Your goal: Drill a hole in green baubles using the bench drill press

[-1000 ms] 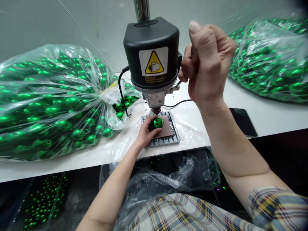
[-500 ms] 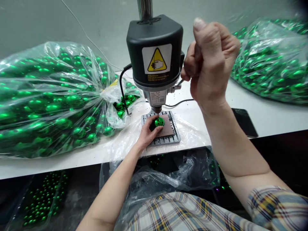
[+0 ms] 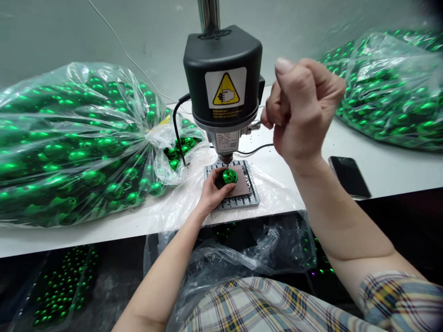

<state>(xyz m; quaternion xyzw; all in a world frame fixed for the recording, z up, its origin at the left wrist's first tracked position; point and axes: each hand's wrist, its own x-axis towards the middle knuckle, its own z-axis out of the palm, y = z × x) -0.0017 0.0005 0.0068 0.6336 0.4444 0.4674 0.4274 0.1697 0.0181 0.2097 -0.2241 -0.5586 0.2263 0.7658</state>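
Observation:
A black drill press (image 3: 223,69) with a yellow warning label stands at the centre. Under its bit, a shiny green ball (image 3: 230,176) rests on a pinkish pad (image 3: 242,180) over the grey slotted base plate (image 3: 254,196). My left hand (image 3: 213,190) holds the ball from the left between thumb and fingers. The bit meets the top of the ball, or very nearly so. My right hand (image 3: 304,108) is closed, raised beside the drill head at the right; what its curled fingers grip is hidden.
Clear bags of green balls lie at the left (image 3: 69,152) and right (image 3: 394,92). A phone (image 3: 349,176) lies on the white table (image 3: 138,223) beyond my right forearm. Plastic sheeting (image 3: 252,256) hangs over the front edge. A cable loops left of the drill.
My right hand has come down somewhat beside the drill head, and more of the phone shows. My left hand still holds the ball in nearly the same place.

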